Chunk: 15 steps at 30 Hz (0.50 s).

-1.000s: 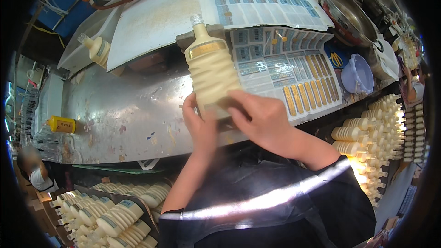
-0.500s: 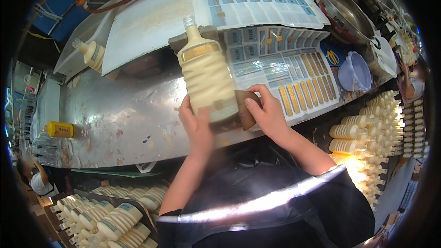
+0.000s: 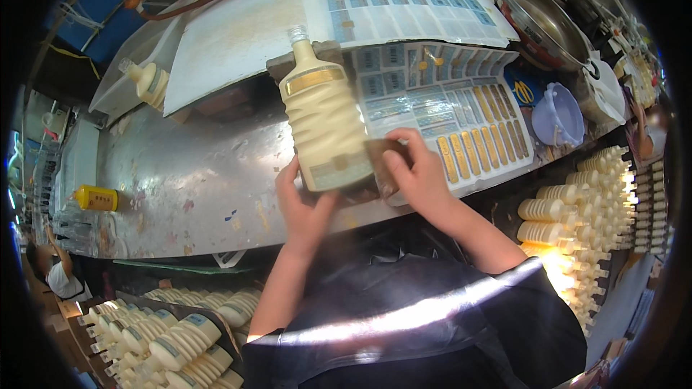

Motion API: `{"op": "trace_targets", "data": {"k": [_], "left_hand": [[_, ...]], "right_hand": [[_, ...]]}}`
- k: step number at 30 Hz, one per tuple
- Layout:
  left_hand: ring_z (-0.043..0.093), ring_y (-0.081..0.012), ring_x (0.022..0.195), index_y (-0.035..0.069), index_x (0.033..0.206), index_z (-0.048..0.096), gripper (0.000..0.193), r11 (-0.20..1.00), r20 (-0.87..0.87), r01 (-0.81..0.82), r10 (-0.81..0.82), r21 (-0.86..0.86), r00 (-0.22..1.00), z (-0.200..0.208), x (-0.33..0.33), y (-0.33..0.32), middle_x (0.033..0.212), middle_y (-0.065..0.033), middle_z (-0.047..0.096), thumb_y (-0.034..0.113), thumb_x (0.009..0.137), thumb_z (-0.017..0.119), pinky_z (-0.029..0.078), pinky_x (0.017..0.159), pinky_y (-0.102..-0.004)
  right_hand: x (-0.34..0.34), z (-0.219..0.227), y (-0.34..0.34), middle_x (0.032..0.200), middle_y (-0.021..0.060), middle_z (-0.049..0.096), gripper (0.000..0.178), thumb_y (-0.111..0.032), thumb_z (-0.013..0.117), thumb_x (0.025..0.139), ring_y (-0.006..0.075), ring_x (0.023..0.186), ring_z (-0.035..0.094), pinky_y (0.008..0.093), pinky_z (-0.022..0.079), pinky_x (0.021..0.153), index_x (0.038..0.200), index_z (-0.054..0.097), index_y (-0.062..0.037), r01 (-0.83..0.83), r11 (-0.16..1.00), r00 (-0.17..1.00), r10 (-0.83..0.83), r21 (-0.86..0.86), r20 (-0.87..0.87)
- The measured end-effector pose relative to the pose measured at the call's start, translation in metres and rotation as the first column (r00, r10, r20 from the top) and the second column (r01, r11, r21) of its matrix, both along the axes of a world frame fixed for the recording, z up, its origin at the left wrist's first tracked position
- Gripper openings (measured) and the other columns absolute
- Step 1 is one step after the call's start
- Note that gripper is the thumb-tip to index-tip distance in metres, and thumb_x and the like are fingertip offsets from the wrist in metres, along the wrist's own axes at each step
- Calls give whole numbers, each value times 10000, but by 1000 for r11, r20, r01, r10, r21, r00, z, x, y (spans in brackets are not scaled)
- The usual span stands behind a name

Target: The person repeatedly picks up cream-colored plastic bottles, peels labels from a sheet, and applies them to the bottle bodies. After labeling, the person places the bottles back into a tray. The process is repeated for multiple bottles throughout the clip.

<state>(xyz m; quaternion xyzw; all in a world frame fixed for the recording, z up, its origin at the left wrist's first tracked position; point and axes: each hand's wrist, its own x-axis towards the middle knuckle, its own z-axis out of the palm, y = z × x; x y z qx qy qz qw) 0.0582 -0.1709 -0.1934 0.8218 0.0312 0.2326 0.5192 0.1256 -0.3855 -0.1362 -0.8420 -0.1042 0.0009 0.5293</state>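
A cream bottle (image 3: pixel 326 119) with wavy ridged sides, a clear cap and a gold label band lies with its neck pointing away, propped on a dark block (image 3: pixel 333 54). Along its lower front runs a pale grey-green label strip (image 3: pixel 344 171). My left hand (image 3: pixel 303 210) grips the bottle's base corner, fingers along the left side and thumb at the bottom edge. Between the thumb and fingers of my right hand (image 3: pixel 418 173) is a flat dark brown piece (image 3: pixel 380 157), held against or close beside the bottle's lower right side; its exact kind is unclear.
Sheets of gold and blue labels (image 3: pixel 447 112) lie right of the bottle, with more on a white board (image 3: pixel 245 29) behind. A lilac bucket (image 3: pixel 557 115) and metal pan (image 3: pixel 540 18) stand right. A yellow bottle (image 3: pixel 96 198) lies left. Many cream bottles (image 3: pixel 184 342) crowd both sides below.
My left thumb has slid off the bottle's lower front to its bottom edge, uncovering the label strip. My right hand has shifted slightly with the brown piece. The bottle stays on the block.
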Motion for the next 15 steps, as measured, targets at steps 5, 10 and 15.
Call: {"op": "trace_targets", "data": {"k": [5,10,15], "left_hand": [[579,-309,1130,13,1302,599,649,962,147,-96,59,257,987,24,6,-3,1207,-125,614,143,728,872,437,1037,-416],[593,-319,1064,66,1248,643,628,920,295,-192,89,342,951,24,17,-16,1123,-101,643,243,698,890,426,969,-438],[580,-302,1080,38,1272,625,671,926,270,-182,92,330,959,39,11,-21,1069,-98,651,168,671,894,425,1019,-441]], "right_hand": [[-4,22,-2,1068,165,727,282,-81,673,872,332,914,717,395,567,775,1153,668,-68,-73,975,822,179,-211,541],[-24,43,19,1050,92,734,255,-52,717,766,264,881,717,369,558,710,1021,714,-77,-347,890,521,445,-296,728],[-6,49,9,992,88,739,241,-61,721,755,269,836,721,372,548,686,995,715,-77,-161,950,627,307,-266,716]]}}
